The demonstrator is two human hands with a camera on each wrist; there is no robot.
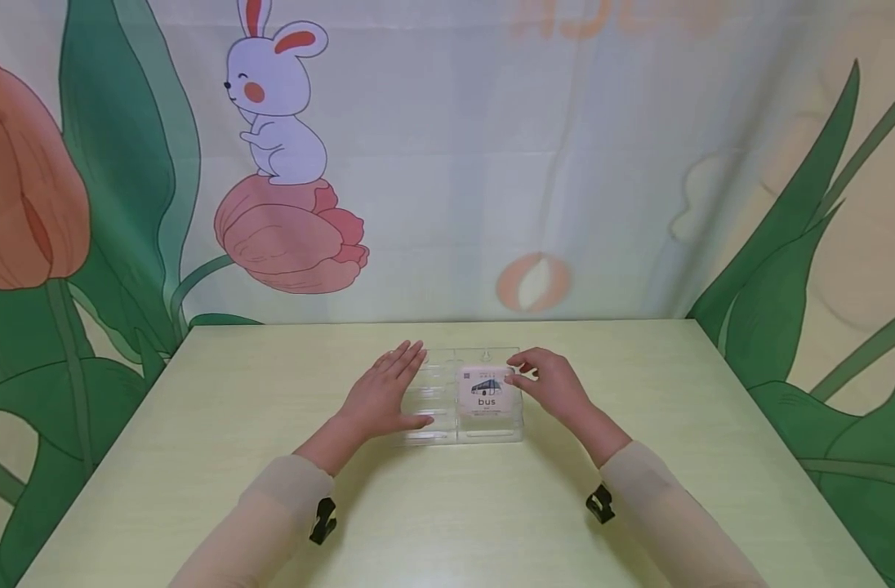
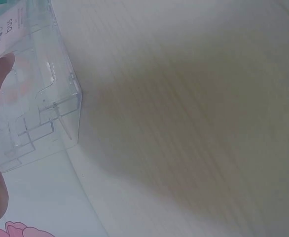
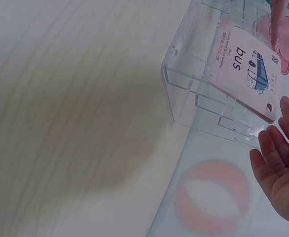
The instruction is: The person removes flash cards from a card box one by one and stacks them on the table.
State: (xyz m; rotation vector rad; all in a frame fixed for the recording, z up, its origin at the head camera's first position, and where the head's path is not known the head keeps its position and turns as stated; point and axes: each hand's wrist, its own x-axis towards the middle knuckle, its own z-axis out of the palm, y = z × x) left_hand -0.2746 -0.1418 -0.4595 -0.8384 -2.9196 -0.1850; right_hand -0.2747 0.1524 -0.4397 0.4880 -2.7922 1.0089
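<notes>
A clear plastic holder with stepped compartments stands on the table. In its right half leans a white card printed with a blue bus and the word "bus"; a hole shows in one corner of the card in the right wrist view. My left hand rests on the holder's left side, fingers straight and thumb spread. At the card's right edge is my right hand, its thumb tip overlapping that edge. In the right wrist view the right hand has loosely bent fingers, with a gap between them and the thumb.
The pale wood-grain table reaches back to a hanging cloth printed with a rabbit, tulips and leaves. Each sleeve has a black clip near the wrist.
</notes>
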